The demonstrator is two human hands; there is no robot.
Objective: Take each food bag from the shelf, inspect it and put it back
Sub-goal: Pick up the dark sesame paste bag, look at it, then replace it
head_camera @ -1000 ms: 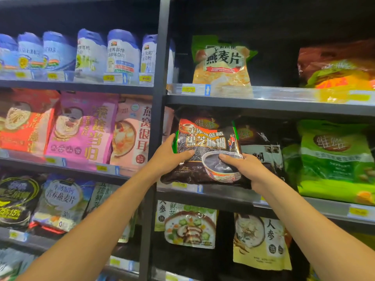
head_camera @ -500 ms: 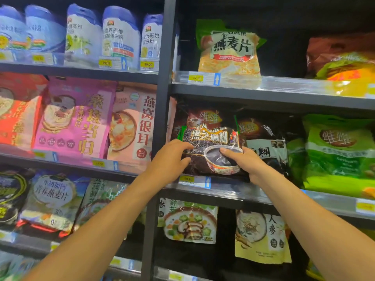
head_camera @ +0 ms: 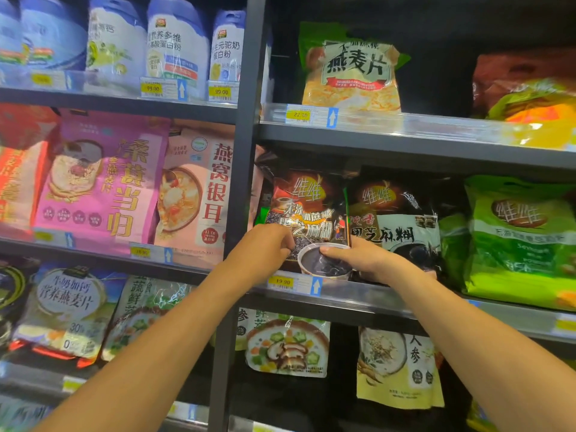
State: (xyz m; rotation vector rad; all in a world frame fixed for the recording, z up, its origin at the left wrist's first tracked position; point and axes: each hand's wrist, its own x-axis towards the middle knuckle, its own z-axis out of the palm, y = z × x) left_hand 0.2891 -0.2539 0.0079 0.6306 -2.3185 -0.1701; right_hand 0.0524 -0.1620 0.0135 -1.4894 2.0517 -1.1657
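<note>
Hands, left hand (head_camera: 261,249) and right hand (head_camera: 363,260), clamped on upright 维维 black sesame bag (head_camera: 307,213); tag (head_camera: 280,281) reads 19.90.

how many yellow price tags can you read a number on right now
4. Two 99.00 tags sit under the blue-and-white pouches, top left; a 22.90 tag under the oatmeal bag; a 19.90 tag below the black sesame bag. Other yellow tags are too blurred to read.

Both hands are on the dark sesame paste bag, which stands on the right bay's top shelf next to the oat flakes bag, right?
Not the top shelf. In the head view both hands, left and right, are on the dark sesame paste bag, but it stands on the middle shelf, below the oat flakes bag.
</note>
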